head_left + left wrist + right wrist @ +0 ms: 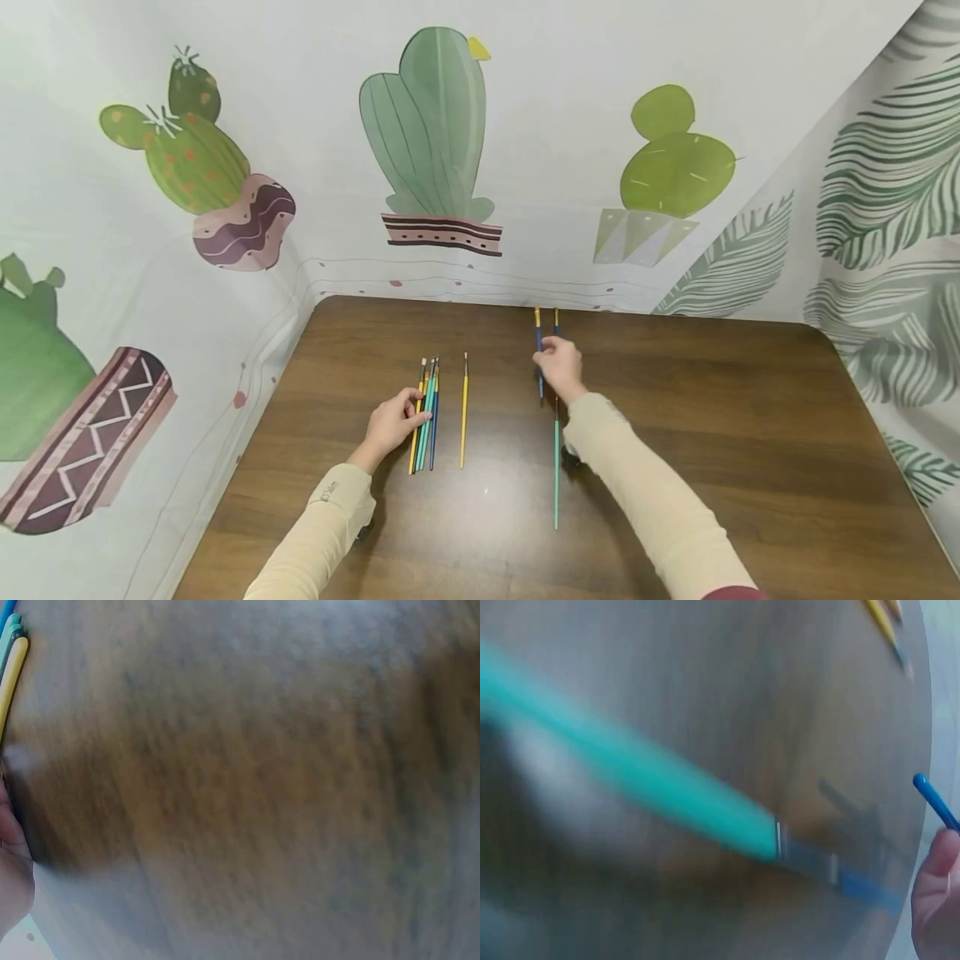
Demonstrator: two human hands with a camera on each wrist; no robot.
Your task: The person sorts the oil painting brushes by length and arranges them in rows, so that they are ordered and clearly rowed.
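A bundle of slim paintbrushes (424, 437) with yellow, teal and blue handles lies on the wooden table. My left hand (393, 423) grips it about the middle, thumb across the handles. In the left wrist view only some handle ends (13, 664) show, at the left edge. Farther right, my right hand (561, 365) pinches a blue paintbrush (538, 335) by its handle, yellowish tip pointing away from me. The handle end (932, 796) juts out past the thumb in the right wrist view. Another blue-handled brush (556, 321) is partly hidden behind this hand.
A single yellow paintbrush (464, 417) lies between the hands. Nearer me than the right hand is a teal paintbrush (557, 475), under the right forearm's side. The table (712, 400) meets a cactus-print cloth (540, 275) along its back edge.
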